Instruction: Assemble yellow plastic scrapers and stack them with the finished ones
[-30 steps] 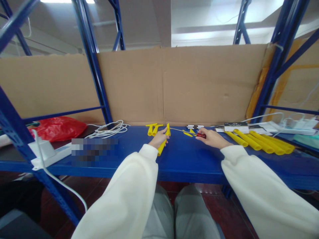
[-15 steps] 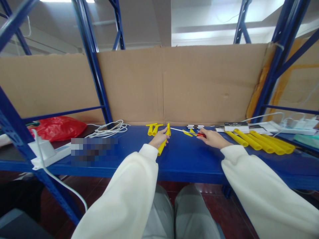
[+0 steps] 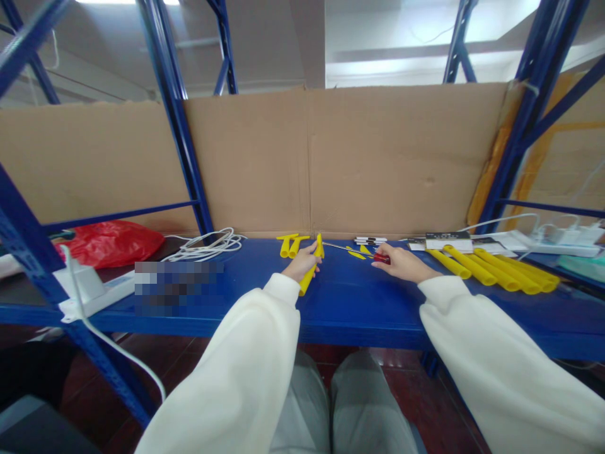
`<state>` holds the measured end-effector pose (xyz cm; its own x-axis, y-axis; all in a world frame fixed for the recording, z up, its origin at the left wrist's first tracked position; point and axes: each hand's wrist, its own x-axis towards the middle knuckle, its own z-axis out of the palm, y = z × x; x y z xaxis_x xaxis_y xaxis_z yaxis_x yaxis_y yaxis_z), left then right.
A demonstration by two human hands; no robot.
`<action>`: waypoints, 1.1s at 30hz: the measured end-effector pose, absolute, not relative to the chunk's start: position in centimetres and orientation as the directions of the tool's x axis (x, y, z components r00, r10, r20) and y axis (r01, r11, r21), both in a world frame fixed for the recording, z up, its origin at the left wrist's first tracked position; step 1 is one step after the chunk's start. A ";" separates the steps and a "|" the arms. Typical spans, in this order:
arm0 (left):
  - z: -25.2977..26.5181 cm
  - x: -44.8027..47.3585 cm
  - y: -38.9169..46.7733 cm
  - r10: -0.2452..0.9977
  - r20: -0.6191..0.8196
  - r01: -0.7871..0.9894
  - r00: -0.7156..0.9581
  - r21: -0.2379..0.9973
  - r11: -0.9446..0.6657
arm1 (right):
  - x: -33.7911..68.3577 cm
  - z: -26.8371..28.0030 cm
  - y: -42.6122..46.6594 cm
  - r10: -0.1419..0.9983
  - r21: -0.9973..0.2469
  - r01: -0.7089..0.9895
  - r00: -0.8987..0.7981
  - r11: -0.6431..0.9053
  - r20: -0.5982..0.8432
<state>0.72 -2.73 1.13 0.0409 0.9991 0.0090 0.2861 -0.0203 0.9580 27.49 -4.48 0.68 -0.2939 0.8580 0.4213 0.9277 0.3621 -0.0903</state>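
Note:
My left hand (image 3: 303, 263) is closed around a yellow tube (image 3: 307, 282) with a yellow flat piece at its far end. In my right hand (image 3: 401, 261) is a screwdriver (image 3: 382, 258) with a red handle, its long shaft pointing left and its tip at the far end of the held tube. Two T-shaped yellow pieces (image 3: 293, 246) lie just left of my left hand. Between my hands, small flat yellow pieces (image 3: 359, 252) rest on the blue shelf (image 3: 359, 302).
Several yellow tubes (image 3: 491, 271) lie in a row on the right, beside a black-and-white box (image 3: 448, 240). A coiled white cable (image 3: 212, 244), a red plastic bag (image 3: 113, 243) and a white power strip (image 3: 106, 293) are on the left. Cardboard (image 3: 378, 157) stands along the back.
The screwdriver's handle looks slightly turned in my right hand. My left hand and the yellow tube keep their place.

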 end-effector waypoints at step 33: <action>1.7 0.7 -3.6 0.995 0.027 0.338 0.099 0.939 -0.059 | 28.1 0.5 -4.2 0.839 -0.088 0.936 -0.259 0.340 0.479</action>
